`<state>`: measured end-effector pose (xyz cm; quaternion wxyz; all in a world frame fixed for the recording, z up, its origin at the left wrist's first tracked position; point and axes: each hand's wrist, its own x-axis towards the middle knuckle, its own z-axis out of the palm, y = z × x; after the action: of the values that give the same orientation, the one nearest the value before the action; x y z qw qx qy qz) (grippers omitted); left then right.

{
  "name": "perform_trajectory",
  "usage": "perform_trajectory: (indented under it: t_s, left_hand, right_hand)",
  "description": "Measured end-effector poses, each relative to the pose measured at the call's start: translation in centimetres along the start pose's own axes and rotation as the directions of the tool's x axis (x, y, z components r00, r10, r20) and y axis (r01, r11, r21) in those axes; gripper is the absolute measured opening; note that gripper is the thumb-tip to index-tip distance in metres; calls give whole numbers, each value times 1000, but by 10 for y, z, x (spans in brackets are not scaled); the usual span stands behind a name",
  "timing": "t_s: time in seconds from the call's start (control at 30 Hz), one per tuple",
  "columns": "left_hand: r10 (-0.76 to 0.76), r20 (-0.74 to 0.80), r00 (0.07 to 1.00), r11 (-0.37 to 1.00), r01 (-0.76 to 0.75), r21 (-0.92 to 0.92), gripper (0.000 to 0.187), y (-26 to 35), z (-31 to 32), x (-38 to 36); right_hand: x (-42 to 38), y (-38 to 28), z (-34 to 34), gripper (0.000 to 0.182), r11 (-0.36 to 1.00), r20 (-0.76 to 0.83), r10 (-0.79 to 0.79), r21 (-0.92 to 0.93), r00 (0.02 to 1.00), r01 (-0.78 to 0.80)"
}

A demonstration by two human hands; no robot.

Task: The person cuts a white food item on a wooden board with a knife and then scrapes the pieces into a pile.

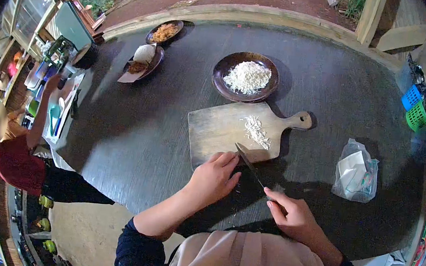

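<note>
My right hand (pixel 290 214) grips a knife (pixel 252 168) by its handle, the blade slanting up and left over the near edge of a wooden cutting board (pixel 211 127). My left hand (pixel 214 178) is closed at the board's near edge, its fingertips beside the blade near the tip. Whatever those fingers may hold is hidden. White shreds (pixel 256 132) lie in a small heap on the board's right half. Just beyond the board, a dark brown plate (pixel 218 83) carries a mound of similar white shreds (pixel 249 77).
Far left stand a plate with orange shredded food (pixel 164 32) and a plate with white rice (pixel 144 54) and brown food. On the right lies a plastic bag (pixel 355 172) with white contents. Another person (pixel 20 162) reaches toward utensils at the left. Green and blue baskets (pixel 416 115) hang right.
</note>
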<state>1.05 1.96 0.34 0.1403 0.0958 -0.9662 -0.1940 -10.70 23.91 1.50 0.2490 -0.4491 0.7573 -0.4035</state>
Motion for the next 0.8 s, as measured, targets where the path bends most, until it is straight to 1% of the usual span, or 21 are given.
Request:
perform_trajectory:
  t_s: [0.07,0.1,0.17,0.27,0.4,0.47,0.57,0.67,0.8]
  left_hand:
    - [-12,14,1000,1000,12,1,34,0,0,0]
    - [-12,13,1000,1000,12,1,34,0,0,0]
    - [-14,29,999,1000,14,-9,34,-1,0,0]
    - [-5,29,1000,1000,5,-12,33,-1,-1,0]
    - [4,4,1000,1000,-4,-17,33,-2,0,-1]
    - [-3,27,1000,1000,4,-16,34,-1,-1,0]
    - [-2,24,1000,1000,2,-17,34,-1,0,-1]
    - [-18,30,999,1000,19,-8,34,0,-1,0]
    - [1,22,1000,1000,-1,8,34,-2,0,0]
  right_hand:
    - [-1,0,-3,31,1000,54,7,5,998,-8]
    - [-1,-2,-5,31,1000,54,7,4,999,-7]
    - [-2,-7,-8,31,998,100,60,17,993,-62]
    - [-2,-6,-10,31,993,127,102,45,987,-108]
    - [-2,-2,-8,31,991,93,70,106,993,-80]
    - [1,3,-5,31,999,74,20,26,997,-22]
    - [4,0,-3,32,1000,50,-18,-6,999,19]
    - [5,2,-1,32,999,62,23,21,998,-25]
    - [2,0,-3,32,999,78,36,32,996,-38]
